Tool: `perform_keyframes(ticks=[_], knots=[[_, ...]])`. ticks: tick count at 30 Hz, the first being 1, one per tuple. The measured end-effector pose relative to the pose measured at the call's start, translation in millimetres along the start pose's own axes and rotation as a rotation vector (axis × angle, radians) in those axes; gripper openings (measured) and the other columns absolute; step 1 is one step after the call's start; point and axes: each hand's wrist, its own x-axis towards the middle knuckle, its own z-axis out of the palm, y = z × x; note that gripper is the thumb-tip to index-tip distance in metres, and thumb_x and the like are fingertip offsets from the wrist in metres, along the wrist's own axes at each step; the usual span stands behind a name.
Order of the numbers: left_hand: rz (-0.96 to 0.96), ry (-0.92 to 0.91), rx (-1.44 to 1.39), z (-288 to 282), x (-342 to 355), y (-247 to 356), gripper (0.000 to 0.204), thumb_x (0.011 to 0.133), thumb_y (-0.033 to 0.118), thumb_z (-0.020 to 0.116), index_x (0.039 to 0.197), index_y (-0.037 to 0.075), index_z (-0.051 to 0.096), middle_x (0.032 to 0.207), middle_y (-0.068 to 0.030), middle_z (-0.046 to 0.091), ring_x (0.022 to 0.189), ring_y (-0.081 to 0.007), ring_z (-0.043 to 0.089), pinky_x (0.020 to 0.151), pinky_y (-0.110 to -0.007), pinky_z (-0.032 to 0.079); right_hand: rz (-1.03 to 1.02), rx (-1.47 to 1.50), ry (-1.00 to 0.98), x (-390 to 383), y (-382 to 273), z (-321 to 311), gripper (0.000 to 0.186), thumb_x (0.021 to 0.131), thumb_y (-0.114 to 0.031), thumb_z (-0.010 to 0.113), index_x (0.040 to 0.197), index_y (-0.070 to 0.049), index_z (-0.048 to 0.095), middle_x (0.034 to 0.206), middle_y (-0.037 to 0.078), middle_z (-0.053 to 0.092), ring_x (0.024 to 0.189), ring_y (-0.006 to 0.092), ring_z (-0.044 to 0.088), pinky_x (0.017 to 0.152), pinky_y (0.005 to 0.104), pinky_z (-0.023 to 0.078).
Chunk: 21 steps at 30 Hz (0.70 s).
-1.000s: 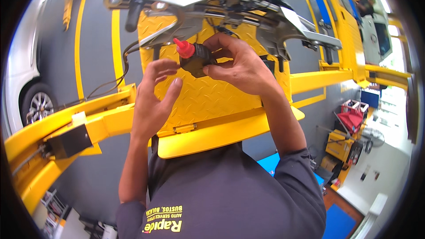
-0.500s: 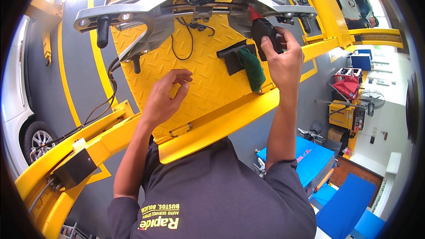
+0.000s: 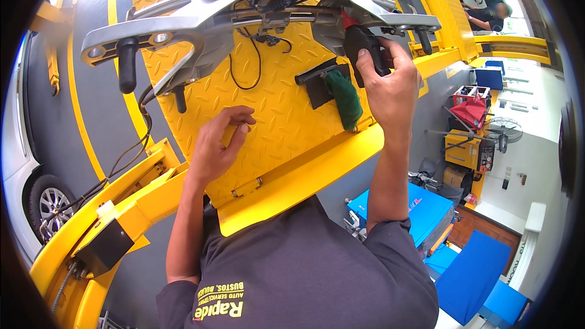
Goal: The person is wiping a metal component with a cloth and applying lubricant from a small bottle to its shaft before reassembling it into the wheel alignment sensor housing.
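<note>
While our right hand (image 3: 390,79) is wrapped tight around the black power tool (image 3: 365,49), pressed up under the grey metal seat frame (image 3: 201,15) at its right end, we should keep the tool square to the fitting and our wrist firm. Our left hand (image 3: 216,143) hangs empty, fingers loosely curled, near the yellow checker plate (image 3: 286,122); bracing the frame with it would likely help.

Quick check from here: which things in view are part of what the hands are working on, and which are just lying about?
In hand: right hand gripping black tool at metal seat frame; left hand open over yellow plate.

Lying about: green cloth, blue boxes, fan, white car.
</note>
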Motion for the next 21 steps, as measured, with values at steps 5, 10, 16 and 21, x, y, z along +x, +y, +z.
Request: perform_keyframes(ticks=[5, 10, 16, 21], knots=[[-0.022, -0.022, 0.009, -0.2, 2.9, 1.0, 0.026, 0.101, -0.003, 0.065, 0.128, -0.002, 0.066, 0.109, -0.0139, 0.079, 0.103, -0.0282, 0.078, 0.092, -0.037, 0.058, 0.018, -0.066, 0.017, -3.2, -12.2, 1.9, 0.038, 0.095, -0.024, 0.078, 0.121, 0.004, 0.077, 0.108, 0.018, 0.078, 0.092, 0.0329, 0.079, 0.084, 0.0413, 0.062], [-0.022, -0.015, 0.02, 0.2, 4.0, -0.3, 0.028, 0.101, -0.002, 0.066, 0.129, 0.0, 0.066, 0.109, -0.0137, 0.079, 0.103, -0.0284, 0.078, 0.091, -0.037, 0.059, -0.018, -0.135, 0.073, -5.8, -16.8, 10.2, 0.039, 0.095, -0.025, 0.077, 0.123, 0.003, 0.076, 0.11, 0.018, 0.078, 0.093, 0.0346, 0.079, 0.084, 0.043, 0.062], [-0.03, -0.021, 0.034, 0.3, 4.7, 0.0, 0.028, 0.101, -0.002, 0.066, 0.129, 0.0, 0.066, 0.108, -0.0131, 0.08, 0.101, -0.0285, 0.079, 0.09, -0.037, 0.059, -0.025, -0.181, 0.094, -5.0, -22.2, 11.1, 0.04, 0.096, -0.025, 0.077, 0.124, 0.004, 0.076, 0.11, 0.018, 0.078, 0.094, 0.0348, 0.08, 0.085, 0.0431, 0.063], [-0.037, -0.018, 0.032, 0.7, 5.5, 2.4, 0.027, 0.101, -0.002, 0.066, 0.128, 0.0, 0.066, 0.107, -0.0129, 0.08, 0.101, -0.0283, 0.078, 0.09, -0.037, 0.059, -0.042, -0.221, 0.116, -3.6, -25.5, 12.2, 0.041, 0.095, -0.024, 0.078, 0.124, 0.005, 0.076, 0.11, 0.019, 0.078, 0.094, 0.0361, 0.08, 0.084, 0.044, 0.063]])
